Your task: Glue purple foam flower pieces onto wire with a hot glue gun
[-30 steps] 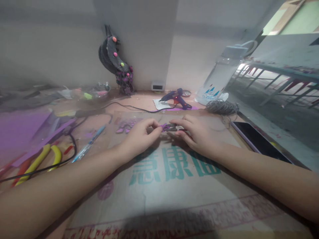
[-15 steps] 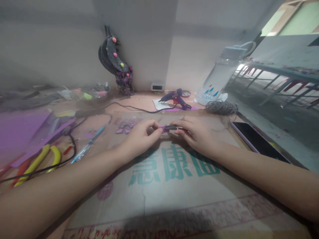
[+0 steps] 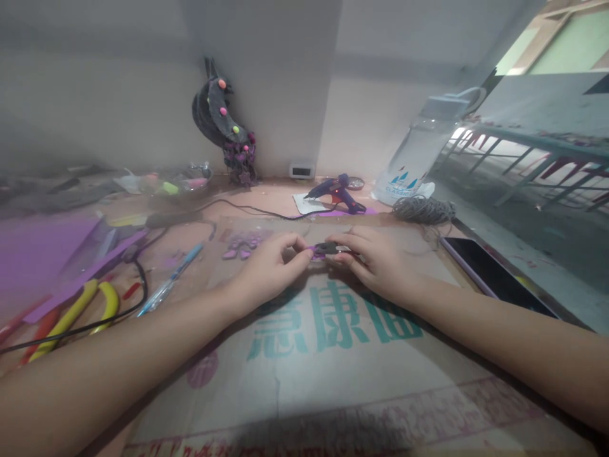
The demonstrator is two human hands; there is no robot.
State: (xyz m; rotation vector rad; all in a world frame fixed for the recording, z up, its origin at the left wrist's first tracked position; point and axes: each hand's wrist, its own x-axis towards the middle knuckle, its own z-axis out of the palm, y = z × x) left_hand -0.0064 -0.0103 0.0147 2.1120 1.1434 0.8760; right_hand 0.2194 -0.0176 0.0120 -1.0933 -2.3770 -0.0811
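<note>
My left hand (image 3: 280,260) pinches a small purple piece (image 3: 314,252) between thumb and fingertips. From the other side, my right hand (image 3: 368,257) has thumb and fingers closed on a small dark grey piece (image 3: 326,247), which meets the purple one. The exact kind of both is too small to make out. Both hands are low over a printed cardboard sheet (image 3: 304,387) with green characters. Left of my left hand, several small purple cut-out shapes (image 3: 238,246) lie on the cardboard.
A glue gun (image 3: 333,189) with a cord stands at the back, near a water bottle (image 3: 413,152) and grey yarn (image 3: 423,209). A phone (image 3: 495,276) lies right. At left are a pen (image 3: 174,276), yellow-handled pliers (image 3: 66,320) and purple sheets (image 3: 42,254). A grey crescent ornament (image 3: 214,117) leans on the wall.
The dark grey piece has turned and shows more of its face between my fingertips. Both hands stay nearly in place, and the whole view has shifted slightly.
</note>
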